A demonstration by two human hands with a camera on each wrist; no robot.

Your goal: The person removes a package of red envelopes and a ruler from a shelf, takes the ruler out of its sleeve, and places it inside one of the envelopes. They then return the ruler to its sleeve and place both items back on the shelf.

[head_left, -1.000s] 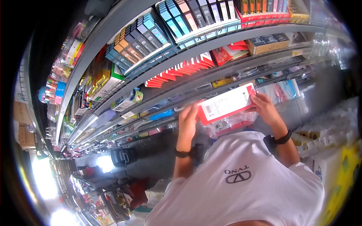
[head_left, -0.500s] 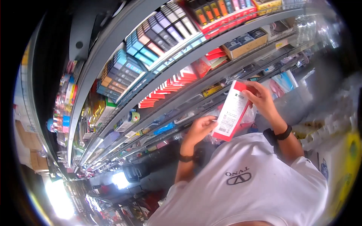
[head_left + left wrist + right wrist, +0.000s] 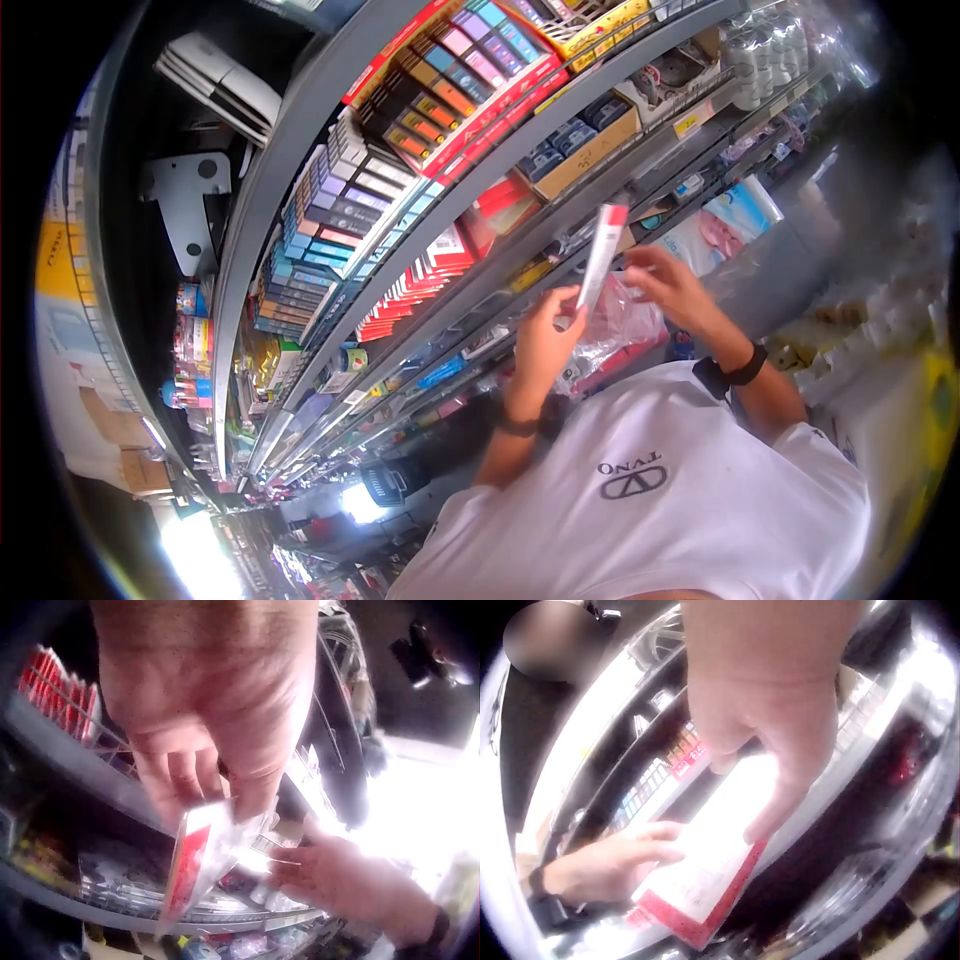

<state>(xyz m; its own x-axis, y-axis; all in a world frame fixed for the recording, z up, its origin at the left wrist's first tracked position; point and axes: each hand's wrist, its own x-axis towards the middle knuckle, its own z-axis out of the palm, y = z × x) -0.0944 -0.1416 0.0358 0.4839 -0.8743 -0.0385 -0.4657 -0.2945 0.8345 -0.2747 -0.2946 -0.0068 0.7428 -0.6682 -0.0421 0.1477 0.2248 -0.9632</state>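
Observation:
A slim red-and-white box (image 3: 603, 258) stands nearly upright and edge-on in the head view. My left hand (image 3: 545, 340) pinches its lower end between thumb and fingers, as the left wrist view shows on the box (image 3: 192, 862). Just right of it my right hand (image 3: 675, 290) has its fingers loosely bent, apart from the box in the head view. In the right wrist view that hand (image 3: 780, 742) overlaps the upper part of the box's white printed face (image 3: 705, 870). Below both hands lies a clear plastic-wrapped pack (image 3: 625, 325) with red in it.
Long grey shelves (image 3: 430, 210) run across the view, with upright small boxes (image 3: 350, 200) in display trays. Similar red-and-white packs (image 3: 425, 275) line a lower shelf. A cardboard tray of dark packs (image 3: 580, 145) is farther right. A pink-and-blue package (image 3: 725, 220) lies beyond my right hand.
The box turned from lying broadside between both hands to standing edge-on in the left hand. The right hand let go and moved slightly off. The head view shifted right along the shelves.

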